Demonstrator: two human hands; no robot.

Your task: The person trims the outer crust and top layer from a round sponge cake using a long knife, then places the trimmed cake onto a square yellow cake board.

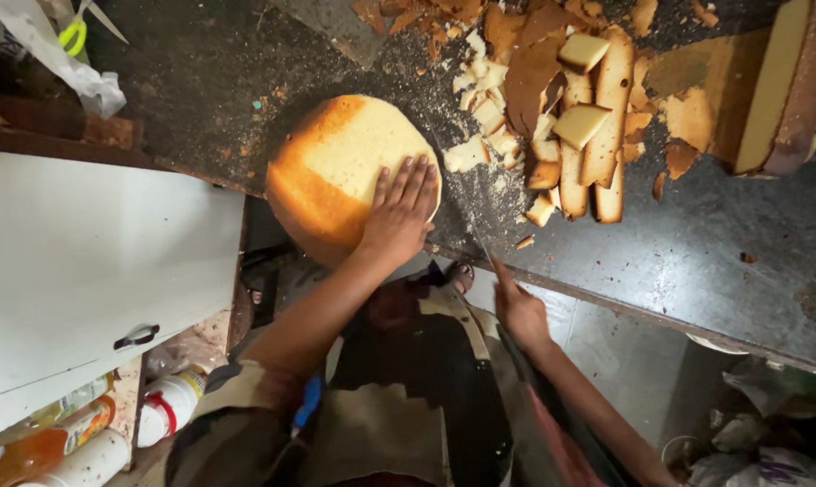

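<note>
Cake [336,167] is pressed flat by left hand [399,212]; knife [462,212] gripped by right hand [519,311]; fingers could be nicked by a slip.

Round cake [336,167]: pale cream top, golden-orange browning toward one edge. Counter [714,243]: dark grey-black, speckled with pale crumbs. Trimmings [570,126]: cream crumb with brown crust; cabinet door [83,261]: plain white.

Cake [336,171] on counter [696,252], trimmings [561,126] right.
</note>
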